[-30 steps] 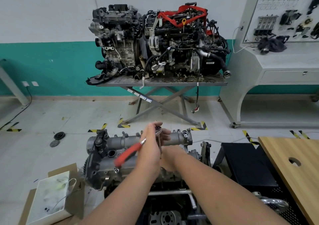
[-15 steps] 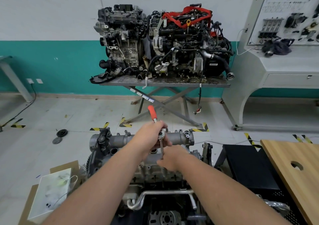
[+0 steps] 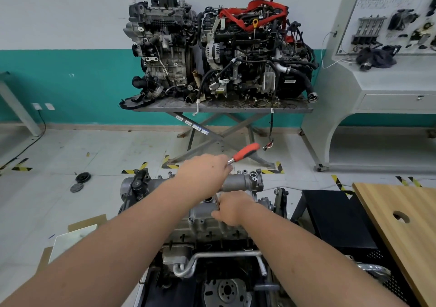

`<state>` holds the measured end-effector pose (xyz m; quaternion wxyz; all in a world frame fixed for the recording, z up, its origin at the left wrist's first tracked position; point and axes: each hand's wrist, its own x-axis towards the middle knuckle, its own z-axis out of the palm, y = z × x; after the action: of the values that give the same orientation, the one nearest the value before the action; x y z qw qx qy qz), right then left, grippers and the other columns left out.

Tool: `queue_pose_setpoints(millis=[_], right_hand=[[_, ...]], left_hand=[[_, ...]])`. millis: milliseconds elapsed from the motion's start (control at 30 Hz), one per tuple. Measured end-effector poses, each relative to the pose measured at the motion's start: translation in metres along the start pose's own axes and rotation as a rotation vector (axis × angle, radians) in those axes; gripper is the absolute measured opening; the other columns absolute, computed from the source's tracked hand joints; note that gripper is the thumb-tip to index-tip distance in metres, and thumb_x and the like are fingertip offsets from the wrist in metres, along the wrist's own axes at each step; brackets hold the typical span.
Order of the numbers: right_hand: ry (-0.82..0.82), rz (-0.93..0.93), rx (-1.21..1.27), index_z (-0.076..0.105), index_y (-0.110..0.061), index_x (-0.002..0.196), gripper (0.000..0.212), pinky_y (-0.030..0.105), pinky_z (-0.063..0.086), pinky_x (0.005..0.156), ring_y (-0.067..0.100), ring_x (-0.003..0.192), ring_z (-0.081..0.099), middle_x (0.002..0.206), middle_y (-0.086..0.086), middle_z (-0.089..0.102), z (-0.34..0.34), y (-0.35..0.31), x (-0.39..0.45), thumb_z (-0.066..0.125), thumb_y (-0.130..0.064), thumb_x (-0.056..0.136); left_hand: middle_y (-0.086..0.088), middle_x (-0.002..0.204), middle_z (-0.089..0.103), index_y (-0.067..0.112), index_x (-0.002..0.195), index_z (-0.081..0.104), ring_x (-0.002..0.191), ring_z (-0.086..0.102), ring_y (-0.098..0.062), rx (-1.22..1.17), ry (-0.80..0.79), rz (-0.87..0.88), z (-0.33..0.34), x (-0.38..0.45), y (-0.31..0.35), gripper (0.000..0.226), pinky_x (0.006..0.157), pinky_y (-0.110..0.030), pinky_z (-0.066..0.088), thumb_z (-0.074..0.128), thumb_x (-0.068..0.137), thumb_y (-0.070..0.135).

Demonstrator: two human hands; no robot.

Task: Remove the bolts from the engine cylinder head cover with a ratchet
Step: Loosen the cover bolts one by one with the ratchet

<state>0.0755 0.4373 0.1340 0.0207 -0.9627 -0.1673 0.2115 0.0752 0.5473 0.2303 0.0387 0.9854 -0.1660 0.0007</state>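
A grey engine with its cylinder head cover [image 3: 243, 181] stands on a stand right in front of me. My left hand [image 3: 205, 172] grips the head of a ratchet whose red handle [image 3: 246, 152] points up and to the right. A thin metal extension bar [image 3: 216, 200] drops from the ratchet head down to the cover. My right hand [image 3: 232, 209] is curled round the lower end of that bar, on the cover. The bolt under the bar is hidden by my hands.
Two engines [image 3: 219, 52] sit on a scissor lift table [image 3: 221, 108] by the far wall. A wooden tabletop [image 3: 405, 224] with a hole is at the right, a black crate [image 3: 335, 217] beside it. Cardboard [image 3: 73, 238] lies at the left, round discs [image 3: 82, 177] on the floor.
The ratchet's red handle has swung clockwise, from pointing lower left, through straight up, to upper right. My right hand has stayed low on the extension bar.
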Motion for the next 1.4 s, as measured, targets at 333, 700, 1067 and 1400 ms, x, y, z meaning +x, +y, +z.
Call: queue_pose_setpoints(millis=[333,700,1067,1400], right_hand=[[0.159,-0.098,0.286,0.052,-0.006,0.134,0.033,0.005,0.042,0.088,0.019,0.114,0.058,0.135,0.013,0.057,0.002,-0.001,-0.003,0.051,-0.010,0.102],[-0.015,-0.003,0.063,0.070,-0.015,0.094,0.032,0.043,0.055,0.081,0.026,0.085,0.065,0.092,0.005,0.070,-0.006,0.000,0.000,0.041,-0.028,0.093],[-0.006,0.015,0.061,0.062,-0.016,0.101,0.032,0.037,0.052,0.085,0.027,0.099,0.062,0.101,0.004,0.066,-0.004,-0.001,-0.001,0.049,-0.044,0.098],[0.016,-0.004,0.104,0.061,-0.020,0.086,0.033,0.033,0.043,0.076,0.024,0.091,0.059,0.088,0.000,0.062,0.007,0.009,0.006,0.054,-0.052,0.093]], left_hand=[[-0.009,0.098,0.064,0.007,0.075,0.066,0.087,0.059,-0.032,-0.276,0.761,0.153,0.065,-0.026,0.000,0.040,0.073,-0.044,0.048,0.055,0.084,0.045],[-0.001,0.102,0.076,0.022,0.112,0.066,0.086,0.069,-0.014,-1.843,0.390,-0.375,0.063,-0.030,0.030,0.034,0.081,-0.035,0.049,0.035,0.108,0.037],[-0.014,0.092,0.075,0.011,0.104,0.060,0.096,0.073,-0.030,-1.948,0.141,-0.348,0.046,-0.035,-0.009,0.026,0.095,-0.048,0.052,0.041,0.107,0.028],[-0.018,0.099,0.074,0.006,0.125,0.048,0.091,0.073,-0.025,-1.861,-0.160,-0.229,0.034,-0.042,-0.019,0.023,0.074,-0.032,0.057,0.039,0.107,0.016]])
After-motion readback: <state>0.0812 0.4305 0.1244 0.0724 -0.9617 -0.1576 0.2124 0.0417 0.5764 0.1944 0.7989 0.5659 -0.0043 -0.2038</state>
